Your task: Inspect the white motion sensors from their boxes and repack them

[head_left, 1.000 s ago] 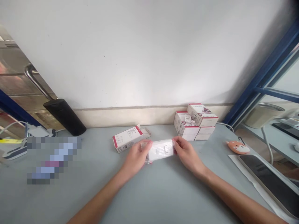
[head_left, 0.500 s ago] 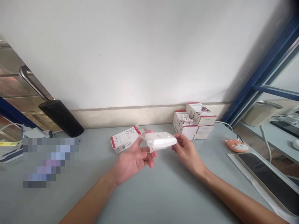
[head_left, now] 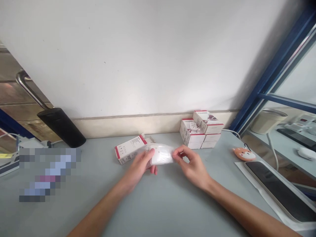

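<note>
A white device (head_left: 161, 156) in a clear plastic bag is held above the grey table, in the middle of the view. My left hand (head_left: 142, 164) grips its left side, thumb on top and fingers beneath. With thumb and forefinger, my right hand (head_left: 190, 163) pinches the right end of the plastic bag. Behind my left hand, a white and red box (head_left: 130, 148) lies on the table, its flap open at the right end.
Several white and red boxes (head_left: 201, 130) are stacked by the wall. To the right are an orange animal-faced case (head_left: 244, 154) and a phone (head_left: 278, 187) on white paper. A black object (head_left: 61, 127) leans at the left, near a pixelated patch.
The white device has turned so its top face shows more. My left thumb now lies on top of it. My right fingers have shifted left and now pinch the bag's end.
</note>
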`<action>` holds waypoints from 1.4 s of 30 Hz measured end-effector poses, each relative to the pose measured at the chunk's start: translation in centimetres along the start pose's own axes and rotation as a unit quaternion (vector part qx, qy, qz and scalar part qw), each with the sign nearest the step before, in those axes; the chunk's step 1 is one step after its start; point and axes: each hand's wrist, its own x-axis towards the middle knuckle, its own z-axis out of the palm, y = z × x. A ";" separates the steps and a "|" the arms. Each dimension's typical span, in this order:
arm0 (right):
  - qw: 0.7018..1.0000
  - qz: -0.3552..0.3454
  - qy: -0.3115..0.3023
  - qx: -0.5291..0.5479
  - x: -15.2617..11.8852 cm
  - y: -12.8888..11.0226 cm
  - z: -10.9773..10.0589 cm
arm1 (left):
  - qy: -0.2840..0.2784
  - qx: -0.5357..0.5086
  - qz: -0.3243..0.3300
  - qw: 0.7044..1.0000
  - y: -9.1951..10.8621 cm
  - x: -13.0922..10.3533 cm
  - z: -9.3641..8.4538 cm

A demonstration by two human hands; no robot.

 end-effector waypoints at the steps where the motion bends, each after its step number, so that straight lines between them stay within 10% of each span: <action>1: 1.000 -0.007 -0.002 -0.012 0.1 0.0 -0.1 | -0.004 -0.008 0.008 1.000 -0.1 0.1 0.0; 12: 0.998 -0.035 -0.045 -0.002 0.1 0.5 0.3 | 0.009 -0.121 0.006 0.993 -1.3 1.0 0.6; 20: 0.999 -0.012 0.039 0.022 0.7 1.1 -0.6 | 0.002 -0.207 0.011 0.978 -0.6 1.0 0.3; 26: 0.933 0.161 -0.219 0.236 0.6 0.3 -1.3 | -0.017 -0.130 0.048 0.990 -0.3 0.7 -0.5; 29: 0.917 0.176 -0.227 0.278 0.4 0.2 -0.8 | 0.045 0.018 0.099 0.994 0.1 0.7 -1.9; 32: 0.920 0.174 -0.172 0.305 0.4 0.3 -0.6 | 0.217 0.289 0.175 0.916 0.2 1.0 -4.5; 35: 0.932 0.170 -0.109 0.300 0.6 0.3 -0.8 | 0.233 0.525 0.174 0.800 -0.2 1.4 -7.2; 38: 0.961 0.145 -0.032 0.235 0.8 0.4 -1.0 | 0.189 0.582 0.146 0.777 -0.6 1.5 -8.4; 42: 0.977 0.075 0.074 0.184 1.0 0.0 -1.0 | 0.186 0.578 0.273 0.746 -0.7 0.9 -6.3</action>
